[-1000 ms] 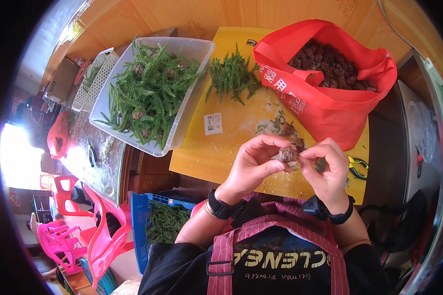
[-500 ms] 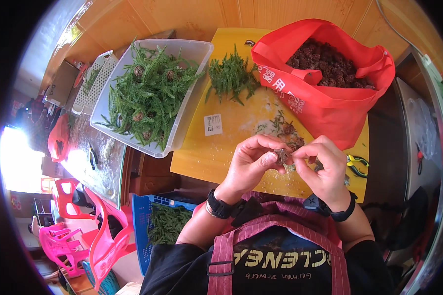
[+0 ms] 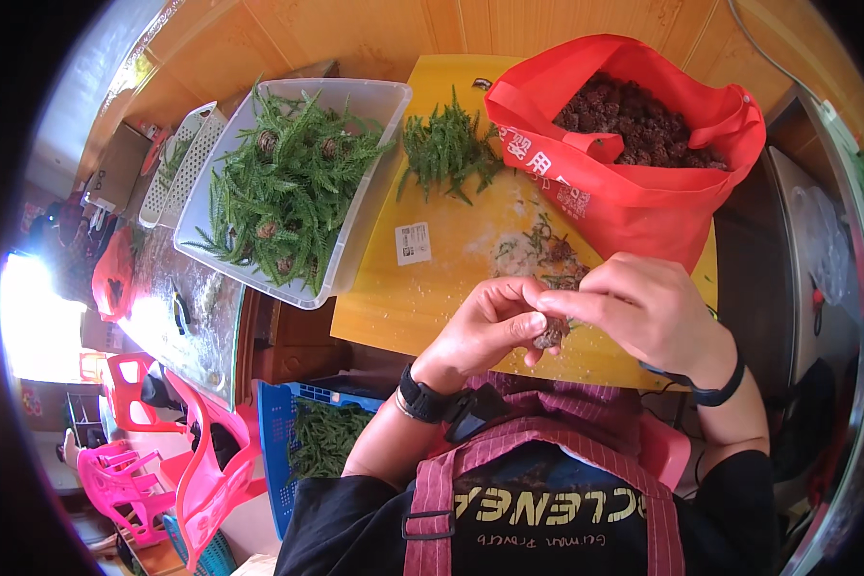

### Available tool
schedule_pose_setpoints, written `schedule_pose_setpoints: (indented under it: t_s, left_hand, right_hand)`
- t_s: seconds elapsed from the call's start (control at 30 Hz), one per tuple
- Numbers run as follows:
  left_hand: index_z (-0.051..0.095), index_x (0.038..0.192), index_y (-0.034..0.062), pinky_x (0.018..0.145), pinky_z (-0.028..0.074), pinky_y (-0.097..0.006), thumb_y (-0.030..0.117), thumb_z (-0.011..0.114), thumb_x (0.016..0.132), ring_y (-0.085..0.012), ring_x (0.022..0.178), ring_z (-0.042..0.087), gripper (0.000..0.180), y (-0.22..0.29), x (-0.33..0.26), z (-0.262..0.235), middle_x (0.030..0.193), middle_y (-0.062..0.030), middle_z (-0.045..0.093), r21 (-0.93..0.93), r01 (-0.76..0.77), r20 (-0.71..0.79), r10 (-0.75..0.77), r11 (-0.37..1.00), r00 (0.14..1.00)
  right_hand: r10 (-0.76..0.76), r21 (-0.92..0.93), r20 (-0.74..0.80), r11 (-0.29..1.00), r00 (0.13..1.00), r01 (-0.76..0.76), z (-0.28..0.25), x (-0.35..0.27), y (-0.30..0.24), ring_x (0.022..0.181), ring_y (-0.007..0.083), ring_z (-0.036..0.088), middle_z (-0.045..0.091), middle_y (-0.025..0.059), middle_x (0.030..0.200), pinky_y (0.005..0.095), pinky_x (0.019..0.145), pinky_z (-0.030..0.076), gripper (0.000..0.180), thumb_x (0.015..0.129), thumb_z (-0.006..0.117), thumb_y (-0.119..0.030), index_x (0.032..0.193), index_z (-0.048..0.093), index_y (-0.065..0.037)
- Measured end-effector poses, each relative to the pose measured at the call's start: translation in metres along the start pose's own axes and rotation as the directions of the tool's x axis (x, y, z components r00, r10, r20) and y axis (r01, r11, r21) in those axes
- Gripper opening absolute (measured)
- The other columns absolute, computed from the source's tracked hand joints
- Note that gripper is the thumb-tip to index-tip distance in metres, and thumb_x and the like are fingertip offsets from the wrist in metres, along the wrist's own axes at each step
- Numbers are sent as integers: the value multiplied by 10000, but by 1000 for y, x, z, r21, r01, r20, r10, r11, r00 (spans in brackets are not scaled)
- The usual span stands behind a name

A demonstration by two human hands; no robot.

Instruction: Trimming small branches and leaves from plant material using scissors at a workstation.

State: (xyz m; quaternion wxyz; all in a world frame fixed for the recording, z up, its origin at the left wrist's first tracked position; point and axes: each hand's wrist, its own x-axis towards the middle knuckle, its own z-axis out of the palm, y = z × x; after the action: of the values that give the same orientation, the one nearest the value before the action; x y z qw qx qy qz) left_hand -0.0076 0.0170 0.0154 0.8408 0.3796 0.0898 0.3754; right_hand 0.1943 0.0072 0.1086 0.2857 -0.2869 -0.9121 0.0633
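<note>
Between the fingertips of my left hand (image 3: 485, 326) is a small brown pine cone (image 3: 553, 335), held over the near part of the yellow tabletop (image 3: 379, 312). My right hand (image 3: 658, 312) reaches across from the right, thumb and fingers pinched together just above the cone, close to my left thumb. What that pinch holds, if anything, is too small to make out. Just beyond my hands lie scraps of greenery and brown cone bits (image 3: 552, 252). A bunch of green artificial sprigs (image 3: 446, 149) rests farther back on the table.
A red bag (image 3: 634, 206) full of pine cones stands at the back right. On the left, a clear plastic bin (image 3: 363, 206) holds green sprigs with several cones among them. A blue crate (image 3: 276, 451) of greenery sits low left, near pink chairs (image 3: 206, 470). Pliers (image 3: 180, 309) lie on the side table.
My right hand has swung up and over, from beside the cone to above it. The cone has tipped lower in my left fingers. Yellow-handled pliers at the right are now mostly hidden.
</note>
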Motion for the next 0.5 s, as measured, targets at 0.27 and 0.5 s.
schedule_pose_setpoints:
  t_s: [0.27, 0.5]
  left_hand:
    - [571, 928, 24, 533, 458, -194, 154, 615, 873, -91, 730, 606, 148, 5, 0, 5, 794, -28, 614, 103, 257, 33, -261, 961, 965]
    - [576, 943, 18, 595, 483, -209, 86, 621, 861, -88, 737, 605, 115, 0, -2, 8, 830, -33, 620, 160, 127, -53, -120, 979, 991]
  right_hand:
    - [19, -76, 419, 997, 908, 14, -13, 4, -4, 570, 187, 561, 487, 33, 678, 314, 476, 464, 353, 760, 568, -118, 1110, 605, -141]
    - [81, -313, 306, 950, 949, 20, -13, 3, -17, 550, 180, 542, 433, 23, 614, 309, 478, 454, 284, 704, 591, -125, 985, 626, -106]
